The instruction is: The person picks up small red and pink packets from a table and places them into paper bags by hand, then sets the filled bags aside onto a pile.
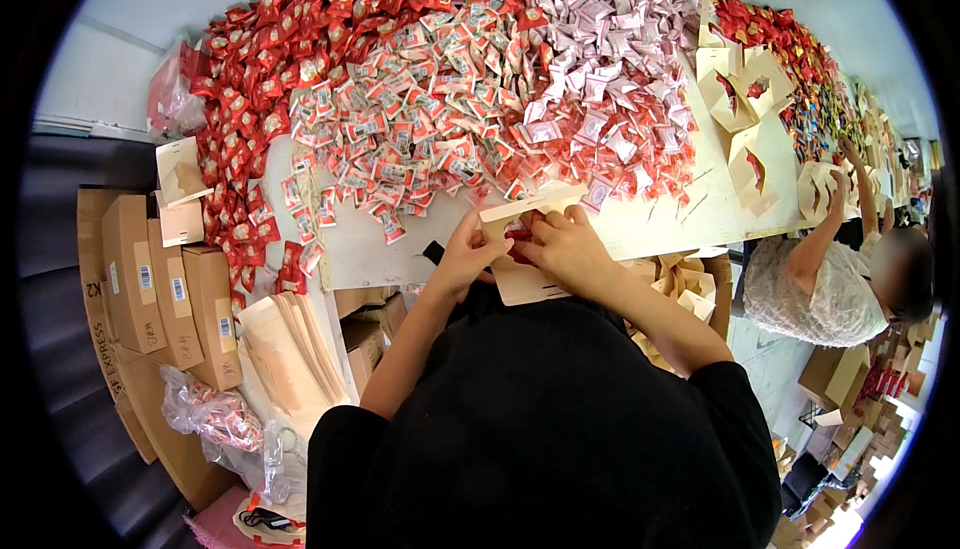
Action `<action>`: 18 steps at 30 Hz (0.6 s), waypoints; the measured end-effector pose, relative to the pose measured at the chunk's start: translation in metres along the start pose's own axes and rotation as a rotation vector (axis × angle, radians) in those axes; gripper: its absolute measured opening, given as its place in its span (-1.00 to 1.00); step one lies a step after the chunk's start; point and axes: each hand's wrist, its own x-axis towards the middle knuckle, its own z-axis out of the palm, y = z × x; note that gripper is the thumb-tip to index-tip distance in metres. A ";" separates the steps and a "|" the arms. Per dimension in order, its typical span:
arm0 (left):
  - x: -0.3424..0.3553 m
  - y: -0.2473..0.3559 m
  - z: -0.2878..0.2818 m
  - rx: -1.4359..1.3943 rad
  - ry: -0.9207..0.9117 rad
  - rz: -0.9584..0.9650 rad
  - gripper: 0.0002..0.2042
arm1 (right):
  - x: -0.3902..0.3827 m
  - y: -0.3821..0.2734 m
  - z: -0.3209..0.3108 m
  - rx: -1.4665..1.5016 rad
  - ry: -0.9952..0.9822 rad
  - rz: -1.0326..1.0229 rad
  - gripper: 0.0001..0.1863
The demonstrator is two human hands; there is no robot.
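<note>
Both hands meet over a cream paper gift box (530, 286) at the table's front edge. My left hand (465, 257) is closed on the box's left side, with the thumb over the edge. My right hand (563, 249) covers the box's right side, its fingers bent at the opening in the middle. Something red shows in that opening, partly hidden by the fingers. Just beyond the box lie small clear-and-red wrapped packets (640, 164), orange-and-white packets (400, 124) and pink-white packets (600, 29).
Red packets (270, 59) are heaped at the far left. Folded cream boxes (742, 89) stand on the table (655, 224) to the right. Cartons (160, 289) and a stack of flat cream card (290, 349) are at my left. A co-worker (815, 289) works at the right.
</note>
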 end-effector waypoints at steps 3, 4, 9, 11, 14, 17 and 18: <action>0.002 -0.015 -0.006 -0.041 0.007 0.064 -0.52 | -0.004 0.002 -0.008 0.150 -0.005 -0.034 -0.84; 0.003 -0.017 -0.010 -0.117 0.036 0.076 -0.52 | -0.006 0.005 -0.018 0.263 0.041 -0.023 -0.84; 0.005 -0.007 -0.012 -0.328 0.212 0.100 -0.53 | -0.035 0.002 -0.036 0.666 0.641 0.586 -0.67; 0.011 -0.006 -0.006 -0.323 0.227 0.104 -0.54 | -0.057 0.000 -0.002 1.179 0.555 0.840 -0.48; 0.022 -0.009 0.017 -0.307 0.062 0.079 -0.54 | -0.064 -0.020 0.018 1.854 0.372 1.116 -0.50; 0.035 -0.028 0.042 -0.235 -0.212 0.018 -0.48 | -0.065 -0.024 0.024 1.754 0.479 1.171 -0.69; 0.041 -0.027 0.049 -0.194 -0.229 -0.006 -0.44 | -0.072 -0.021 0.030 1.721 0.533 1.226 -0.72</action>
